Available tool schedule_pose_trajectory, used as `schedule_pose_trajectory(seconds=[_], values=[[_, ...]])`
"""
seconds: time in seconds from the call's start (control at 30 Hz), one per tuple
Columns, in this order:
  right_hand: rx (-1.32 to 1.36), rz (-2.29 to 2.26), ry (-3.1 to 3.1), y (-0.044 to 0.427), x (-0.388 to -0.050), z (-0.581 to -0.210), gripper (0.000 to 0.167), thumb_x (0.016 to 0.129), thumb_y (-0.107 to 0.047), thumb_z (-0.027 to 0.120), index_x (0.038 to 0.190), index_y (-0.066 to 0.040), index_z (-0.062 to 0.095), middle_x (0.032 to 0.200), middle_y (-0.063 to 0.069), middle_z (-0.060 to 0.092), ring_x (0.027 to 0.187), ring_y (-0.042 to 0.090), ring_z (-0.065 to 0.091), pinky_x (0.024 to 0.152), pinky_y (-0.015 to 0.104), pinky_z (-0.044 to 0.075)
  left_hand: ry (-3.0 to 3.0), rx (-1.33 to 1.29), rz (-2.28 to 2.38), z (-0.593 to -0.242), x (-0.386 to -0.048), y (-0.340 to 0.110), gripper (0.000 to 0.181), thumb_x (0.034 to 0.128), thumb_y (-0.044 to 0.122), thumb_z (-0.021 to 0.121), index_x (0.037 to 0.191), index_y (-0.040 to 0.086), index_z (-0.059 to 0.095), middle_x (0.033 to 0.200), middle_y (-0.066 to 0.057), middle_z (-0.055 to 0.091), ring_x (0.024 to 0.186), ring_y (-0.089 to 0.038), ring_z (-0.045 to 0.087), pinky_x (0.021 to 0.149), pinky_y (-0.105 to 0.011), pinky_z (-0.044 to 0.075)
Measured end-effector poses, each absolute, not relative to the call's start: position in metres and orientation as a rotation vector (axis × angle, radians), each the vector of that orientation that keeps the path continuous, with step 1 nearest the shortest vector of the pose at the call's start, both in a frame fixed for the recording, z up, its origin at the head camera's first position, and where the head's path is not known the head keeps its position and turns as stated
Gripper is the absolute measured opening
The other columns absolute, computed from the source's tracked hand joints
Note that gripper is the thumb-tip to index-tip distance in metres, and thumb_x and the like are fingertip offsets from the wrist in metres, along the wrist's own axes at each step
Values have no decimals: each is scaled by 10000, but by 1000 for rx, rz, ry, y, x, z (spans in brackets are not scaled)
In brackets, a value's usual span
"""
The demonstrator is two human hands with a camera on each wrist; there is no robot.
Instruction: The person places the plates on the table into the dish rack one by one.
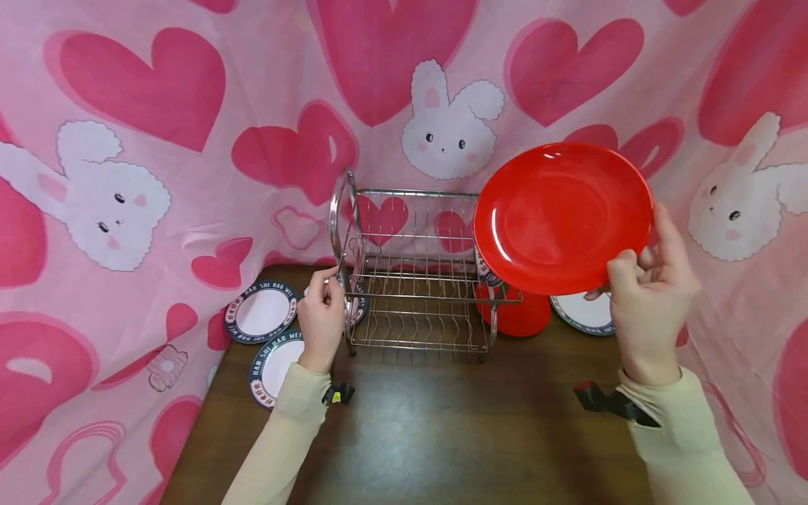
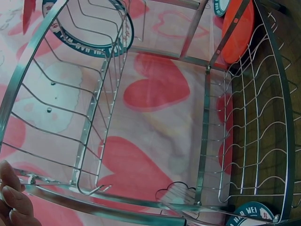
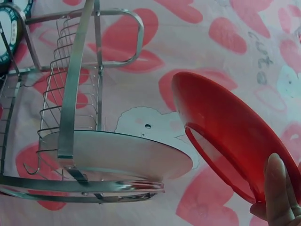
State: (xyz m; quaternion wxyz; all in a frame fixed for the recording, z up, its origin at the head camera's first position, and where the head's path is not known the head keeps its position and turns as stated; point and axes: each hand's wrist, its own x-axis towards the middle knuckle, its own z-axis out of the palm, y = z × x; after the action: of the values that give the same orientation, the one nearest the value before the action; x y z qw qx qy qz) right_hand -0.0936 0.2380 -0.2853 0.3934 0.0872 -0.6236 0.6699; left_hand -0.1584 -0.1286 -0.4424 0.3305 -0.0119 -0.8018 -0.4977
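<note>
Red plate (image 1: 564, 217) in right hand's (image 1: 656, 308) grip, rack (image 1: 435, 299) in left hand's (image 1: 321, 321) (lower plate (image 1: 529, 317) half-hidden)

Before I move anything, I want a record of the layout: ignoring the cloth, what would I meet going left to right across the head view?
Leftmost lettered plate → left hand → metal dish rack → held red plate → right hand.

I saw a plain, glossy red plate (image 1: 562, 217), a silvery dish rack (image 3: 72, 96), white plates (image 1: 260, 313) with lettered dark-teal rims, beige sleeves (image 1: 287, 424), a brown table (image 1: 442, 435) and pink cloth (image 1: 265, 70) patterned with deeper-pink hearts and white rabbits.
</note>
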Motion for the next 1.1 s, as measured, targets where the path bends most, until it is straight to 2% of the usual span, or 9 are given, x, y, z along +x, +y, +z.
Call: schedule_pose_trajectory(seconds=[0.17,0.3,0.4,0.5,0.57,0.73,0.8,0.97,1.1], values=[[207,1518,-1723,230,-100,-282,615,909,44,535,1500,-123,557,1235,184,709,542,90,629,556,162,529,-2096,-33,-1311,-443,-159,-129,263,1029,88,549,1214,49,732,590,-15,445,494,-78,353,503,-296,264],[166,1250,-1884,228,-109,-286,637,936,-10,546,1531,-235,515,964,-10,745,536,32,598,607,138,525,-2105,-25,-1311,-443,-159,-128,267,1033,95,545,1220,57,731,591,-13,450,493,-83,359,502,-307,271],[150,1100,-1957,227,-117,-289,644,949,-45,570,1544,-278,496,891,23,745,579,-52,588,654,108,508,-2109,-23,-1319,-443,-159,-128,267,1035,96,546,1224,59,730,591,-12,451,492,-84,361,498,-306,272],[135,994,-2010,225,-123,-290,636,958,-74,601,1552,-276,495,1021,173,763,641,-101,585,698,73,479,-2108,-26,-1327,-443,-159,-128,265,1036,92,549,1227,60,730,591,-10,447,490,-77,357,492,-293,267],[131,932,-2043,223,-127,-290,637,961,-71,614,1560,-249,490,1153,213,747,687,0,658,732,52,455,-2106,-27,-1326,-443,-159,-129,264,1035,87,551,1226,60,731,590,-9,443,489,-72,354,490,-287,263],[130,834,-2083,218,-134,-291,638,967,-67,620,1573,-209,480,1178,195,745,740,384,705,757,9,389,-2105,-32,-1323,-444,-161,-128,266,1034,86,549,1225,67,734,587,-8,446,488,-69,355,493,-288,263],[140,819,-2097,215,-137,-291,644,969,-59,616,1580,-201,470,1150,196,750,724,398,698,754,9,384,-2105,-33,-1322,-444,-161,-128,266,1034,88,550,1226,68,733,588,-12,450,490,-72,359,495,-289,266],[200,695,-2142,206,-143,-291,627,991,-50,596,1592,-107,426,1110,242,737,669,369,650,767,277,577,-2099,-33,-1331,-446,-162,-129,262,1031,79,554,1223,59,731,594,-16,457,497,-78,368,492,-284,272],[268,581,-2163,196,-148,-289,606,1005,-33,585,1582,-14,400,1084,301,708,656,400,620,732,541,596,-2088,-38,-1344,-447,-163,-129,260,1026,66,555,1216,53,731,592,-17,454,494,-72,367,487,-276,268]])
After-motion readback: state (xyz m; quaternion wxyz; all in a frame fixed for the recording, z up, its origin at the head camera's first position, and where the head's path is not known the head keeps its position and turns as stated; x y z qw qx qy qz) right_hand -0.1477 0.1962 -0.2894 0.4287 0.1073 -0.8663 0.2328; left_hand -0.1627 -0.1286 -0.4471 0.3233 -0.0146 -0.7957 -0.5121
